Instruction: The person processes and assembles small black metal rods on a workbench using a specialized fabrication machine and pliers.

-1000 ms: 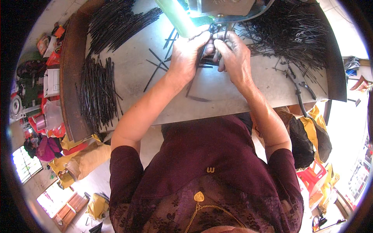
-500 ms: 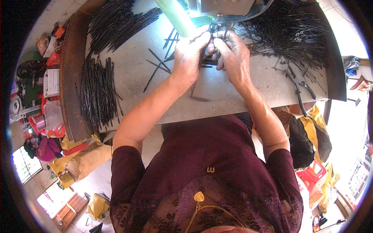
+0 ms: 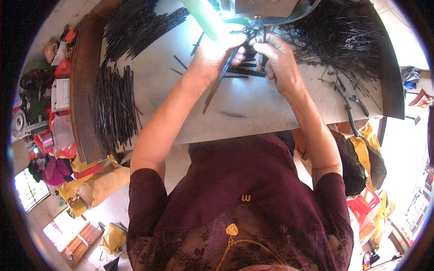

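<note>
Under the bright lamp tube, my left hand [image 3: 216,53] is closed around a few thin black sticks [image 3: 216,86], which slant down toward me from its fingers. My right hand [image 3: 281,61], close on its right, has its fingers pinched together on a short dark piece [image 3: 264,38] whose kind I cannot make out. Between the two hands, dark parts crowd together at the fingertips, and glare hides their detail. More black sticks [image 3: 246,71] lie on the pale tabletop [image 3: 181,119] beneath my hands.
Neat bundles of black sticks [image 3: 114,106] lie along the table's left side. At the right back is a tangled heap of black strands [image 3: 334,40], with dark-handled pliers [image 3: 347,101] in front. A glowing lamp tube [image 3: 205,18] hangs low over my left hand.
My left hand has shifted slightly left, and the sticks in it now slant out toward me. My right hand has moved a little to the right, widening the gap between the hands.
</note>
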Available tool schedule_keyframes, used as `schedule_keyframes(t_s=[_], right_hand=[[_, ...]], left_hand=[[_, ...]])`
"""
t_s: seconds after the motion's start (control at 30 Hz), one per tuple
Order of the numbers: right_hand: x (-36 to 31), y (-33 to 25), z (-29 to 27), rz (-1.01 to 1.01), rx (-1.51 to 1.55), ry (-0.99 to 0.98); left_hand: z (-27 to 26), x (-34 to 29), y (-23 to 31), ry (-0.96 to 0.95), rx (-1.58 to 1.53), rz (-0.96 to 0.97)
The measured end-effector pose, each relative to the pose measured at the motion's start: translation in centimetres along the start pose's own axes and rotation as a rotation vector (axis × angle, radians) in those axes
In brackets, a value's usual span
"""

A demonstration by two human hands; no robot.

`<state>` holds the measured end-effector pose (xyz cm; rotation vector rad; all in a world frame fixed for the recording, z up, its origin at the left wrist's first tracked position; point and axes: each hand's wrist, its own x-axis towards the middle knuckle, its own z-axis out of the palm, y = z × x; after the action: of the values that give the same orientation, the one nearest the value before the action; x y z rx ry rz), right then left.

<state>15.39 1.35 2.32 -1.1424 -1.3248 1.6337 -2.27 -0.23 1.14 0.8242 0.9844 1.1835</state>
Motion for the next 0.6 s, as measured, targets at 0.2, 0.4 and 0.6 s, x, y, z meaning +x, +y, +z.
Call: schedule_keyframes(t_s=[0.2,0.4,0.6], right_hand=[[0.1,-0.4,-0.1,0.049,-0.003,0.024],[-0.3,-0.2,0.8,-0.033,0.055,0.025],[0.2,0.5,0.6,-0.098,-0.038,-0.060]], left_hand=[[0.9,-0.8,-0.9,0.098,-0.014,0.070],[2.7,-5.0,-0.8,0.093,0.069,-0.031],[3.5,-6.9,0.0,0.043,-0.010,-0.041]])
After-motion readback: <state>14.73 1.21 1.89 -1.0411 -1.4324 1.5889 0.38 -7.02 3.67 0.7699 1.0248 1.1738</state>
